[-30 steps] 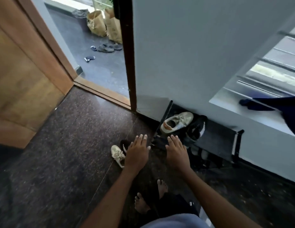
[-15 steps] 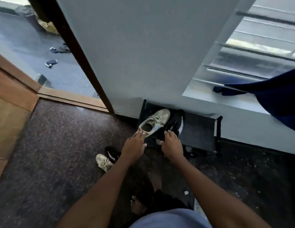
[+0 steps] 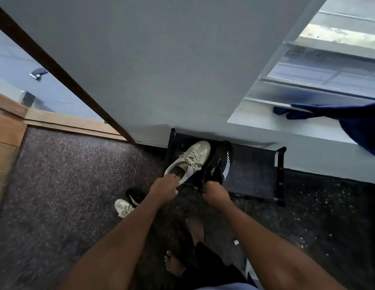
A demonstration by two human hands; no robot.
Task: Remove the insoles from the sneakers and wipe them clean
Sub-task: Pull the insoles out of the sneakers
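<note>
On the low black shoe rack (image 3: 255, 174) by the wall, heels face outward, handy for lifting. The left hand (image 3: 164, 188) hooks its fingers over the heel collar of the beige sneaker (image 3: 192, 158); the right hand (image 3: 214, 192) curls round the heel of the black sneaker (image 3: 219, 164). The insoles are out of sight, presumably inside

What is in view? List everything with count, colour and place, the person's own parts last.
shoe rack: one, black, against the wall
beige sneaker: one, beige, on the rack's left part
black sneaker: one, black with white stripes, beside it
second beige sneaker: one, beige, floor left of the rack
second black sneaker: one, black, beside it
cloth: one, dark blue, on the window sill
slipper: one, dark, outside the doorway
feet: two, bare, on the dark floor
left hand: one, gripping the beige sneaker's heel
right hand: one, gripping the black sneaker's heel
</note>
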